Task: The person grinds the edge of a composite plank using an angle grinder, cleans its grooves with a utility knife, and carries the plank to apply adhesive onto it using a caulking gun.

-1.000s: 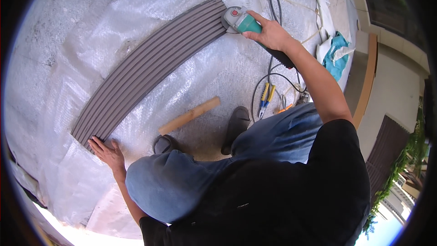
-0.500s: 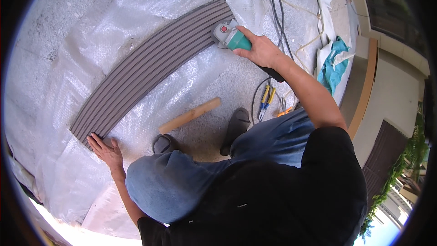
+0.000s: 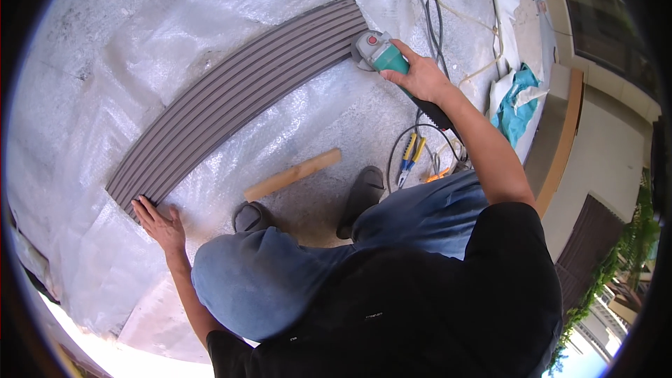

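A long dark brown ribbed panel [image 3: 238,87] lies on clear plastic sheeting, running from lower left to upper right. My left hand [image 3: 162,227] rests on its near left end, fingers spread. In my right hand [image 3: 422,78] is a green and grey angle grinder [image 3: 389,57], my fingers wrapped round its body. The grinder's head sits at the near edge of the panel, close to its right end. Whether the disc touches the panel I cannot tell.
A wooden strip [image 3: 292,174] lies on the floor by my shoes. Yellow-and-blue pliers [image 3: 408,160] and dark cables [image 3: 435,24] are to the right. Further right are a crumpled teal sheet [image 3: 516,105] and a wall [image 3: 607,150]. Bubble wrap [image 3: 91,126] covers the floor.
My right hand has drawn the grinder to the right and slightly nearer, toward the panel's edge. My left hand has barely moved.
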### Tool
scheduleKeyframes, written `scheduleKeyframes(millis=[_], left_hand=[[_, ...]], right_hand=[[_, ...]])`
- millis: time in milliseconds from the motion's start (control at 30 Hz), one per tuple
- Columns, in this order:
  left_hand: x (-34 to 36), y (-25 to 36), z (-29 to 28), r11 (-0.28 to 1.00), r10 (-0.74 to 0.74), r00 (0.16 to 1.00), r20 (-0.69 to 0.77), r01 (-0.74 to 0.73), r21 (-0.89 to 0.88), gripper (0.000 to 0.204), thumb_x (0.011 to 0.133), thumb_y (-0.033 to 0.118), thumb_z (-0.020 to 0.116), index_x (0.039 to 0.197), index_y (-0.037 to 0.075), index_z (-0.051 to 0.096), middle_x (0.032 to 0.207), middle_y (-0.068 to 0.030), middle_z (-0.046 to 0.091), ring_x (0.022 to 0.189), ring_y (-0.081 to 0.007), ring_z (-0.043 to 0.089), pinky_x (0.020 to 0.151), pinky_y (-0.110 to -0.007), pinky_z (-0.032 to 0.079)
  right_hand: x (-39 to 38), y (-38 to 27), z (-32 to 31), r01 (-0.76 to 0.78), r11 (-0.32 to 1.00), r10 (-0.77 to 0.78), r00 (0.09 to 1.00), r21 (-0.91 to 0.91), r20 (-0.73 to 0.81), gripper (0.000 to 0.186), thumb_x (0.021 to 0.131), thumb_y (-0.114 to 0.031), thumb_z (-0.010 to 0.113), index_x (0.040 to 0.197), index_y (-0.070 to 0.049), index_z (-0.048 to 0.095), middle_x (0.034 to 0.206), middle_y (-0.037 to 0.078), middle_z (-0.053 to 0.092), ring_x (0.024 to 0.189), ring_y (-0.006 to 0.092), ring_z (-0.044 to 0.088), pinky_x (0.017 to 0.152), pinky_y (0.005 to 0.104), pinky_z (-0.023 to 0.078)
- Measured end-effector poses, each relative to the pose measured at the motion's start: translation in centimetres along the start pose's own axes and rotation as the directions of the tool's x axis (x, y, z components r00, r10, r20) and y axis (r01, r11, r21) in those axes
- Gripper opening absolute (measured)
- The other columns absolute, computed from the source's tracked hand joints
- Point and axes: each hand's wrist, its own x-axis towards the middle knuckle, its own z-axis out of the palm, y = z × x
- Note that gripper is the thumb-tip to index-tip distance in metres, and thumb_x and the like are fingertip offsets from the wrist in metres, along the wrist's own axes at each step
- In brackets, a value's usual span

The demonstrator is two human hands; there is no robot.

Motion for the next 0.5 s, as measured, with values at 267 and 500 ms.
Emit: scheduleKeyframes(millis=[267, 500], left_hand=[[-0.6, -0.2, -0.1, 1.000, -0.008, 1.000, -0.020, 0.008, 0.010, 0.098, 0.094, 0.027, 0.075, 0.173, 0.006, 0.020, 0.178, -0.0255, 0.016, 0.163, -0.0453, 0.018, 0.132, -0.058, 0.018], [0.2, 0.7, 0.3, 0.998, 0.039, 0.998, -0.039, -0.041, -0.044, 0.094, 0.097, 0.036, 0.069, 0.172, 0.006, 0.022, 0.178, -0.0260, 0.017, 0.163, -0.0465, 0.019, 0.131, -0.059, 0.018]], right_hand=[[-0.7, 2.1, -1.0, -0.046, 0.999, 0.046, 0.995, 0.008, -0.084, 0.096, 0.092, -0.061, 0.075, 0.166, -0.014, 0.037, 0.122, 0.035, 0.072, 0.116, 0.0525, 0.068, 0.104, 0.0508, 0.054], [-4.9, -12.4, 1.6, 0.243, 0.970, -0.244, 0.956, 0.028, 0.164, 0.086, 0.096, -0.051, 0.074, 0.166, -0.017, 0.035, 0.101, 0.032, 0.075, 0.097, 0.0520, 0.073, 0.090, 0.0535, 0.059]])
